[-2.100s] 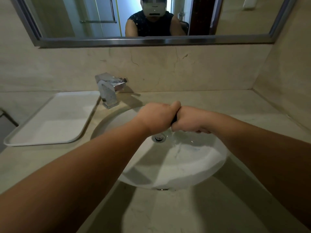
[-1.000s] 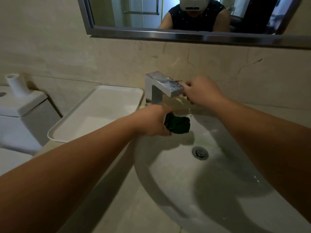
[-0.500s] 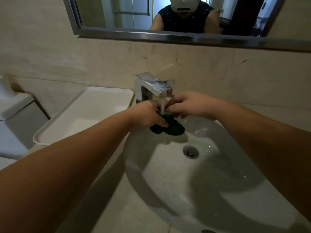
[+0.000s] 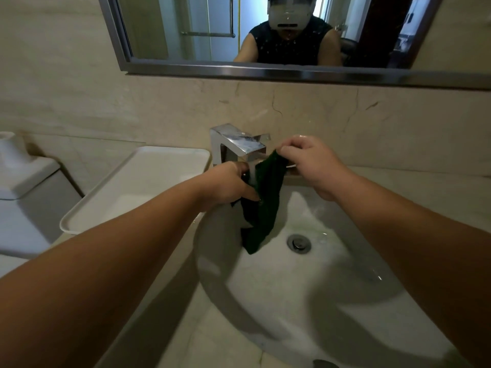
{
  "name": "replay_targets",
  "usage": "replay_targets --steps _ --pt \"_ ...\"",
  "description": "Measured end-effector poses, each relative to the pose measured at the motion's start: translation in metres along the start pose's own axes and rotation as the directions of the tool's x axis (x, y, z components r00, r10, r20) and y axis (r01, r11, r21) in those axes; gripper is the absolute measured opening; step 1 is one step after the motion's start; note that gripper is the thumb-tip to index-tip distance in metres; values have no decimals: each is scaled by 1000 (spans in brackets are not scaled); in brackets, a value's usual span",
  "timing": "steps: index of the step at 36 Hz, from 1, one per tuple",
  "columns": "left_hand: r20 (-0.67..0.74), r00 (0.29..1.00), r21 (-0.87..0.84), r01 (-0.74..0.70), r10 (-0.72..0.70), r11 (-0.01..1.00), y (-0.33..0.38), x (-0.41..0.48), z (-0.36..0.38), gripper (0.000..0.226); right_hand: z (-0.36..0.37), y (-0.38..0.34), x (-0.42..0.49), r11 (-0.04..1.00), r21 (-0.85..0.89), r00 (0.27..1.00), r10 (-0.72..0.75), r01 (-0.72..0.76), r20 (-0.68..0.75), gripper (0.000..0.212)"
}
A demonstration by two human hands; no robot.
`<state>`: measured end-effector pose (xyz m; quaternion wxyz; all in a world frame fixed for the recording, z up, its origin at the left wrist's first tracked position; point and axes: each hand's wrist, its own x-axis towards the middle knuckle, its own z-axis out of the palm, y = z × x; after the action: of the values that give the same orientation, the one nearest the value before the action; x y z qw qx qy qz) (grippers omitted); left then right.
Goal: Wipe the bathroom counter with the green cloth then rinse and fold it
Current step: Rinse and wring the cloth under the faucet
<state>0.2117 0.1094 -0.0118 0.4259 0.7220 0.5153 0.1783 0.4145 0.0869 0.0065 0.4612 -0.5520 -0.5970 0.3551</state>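
Rinsing green cloth (image 4: 263, 197) under running faucet (image 4: 239, 144); left hand (image 4: 228, 185) and right hand (image 4: 310, 163) pinching cloth edges. Next: wring, then fold.

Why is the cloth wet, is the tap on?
On. Water runs from the tap onto the cloth, held by both hands, left and right.

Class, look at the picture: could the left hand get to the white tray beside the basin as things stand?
Probably yes. The white tray lies just left of the left hand with nothing between them, but that hand grips the green cloth under the tap, so it would have to let go first.
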Motion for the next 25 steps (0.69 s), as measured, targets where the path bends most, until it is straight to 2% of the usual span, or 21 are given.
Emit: replay_targets --steps 5,9,13,16,19,22,24,25 --pt "-3 1000 -244 6 -7 970 -2 1 -4 39 -1 -4 0 996 82 988 39 -27 -152 24" --pt "-90 996 -412 -24 -14 911 -5 1 -5 31 10 -4 -6 993 32 993 112 -111 -23 19" --pt "-138 990 -554 -43 -41 831 -10 -4 -3 24 22 2 -6 980 57 980 184 -189 76 15" --pt "-122 990 -605 -21 -66 796 -11 -6 0 27 28 3 -4 965 120 968 220 -234 121 11" --pt "-37 997 -636 30 -68 771 -8 -8 3 29 31 2 -5 937 181 947 271 -300 170 23" --pt "34 999 -607 37 -21 794 -7 -8 2 30 30 -2 -8 915 222 929 285 -336 235 20" --pt "3 1000 -577 19 -21 817 -8 -6 2 35 25 -6 -7 922 210 937 285 -325 202 17" --pt "-22 999 -569 8 -25 823 -9 -6 3 37 22 -9 -4 930 198 948 285 -309 140 16"
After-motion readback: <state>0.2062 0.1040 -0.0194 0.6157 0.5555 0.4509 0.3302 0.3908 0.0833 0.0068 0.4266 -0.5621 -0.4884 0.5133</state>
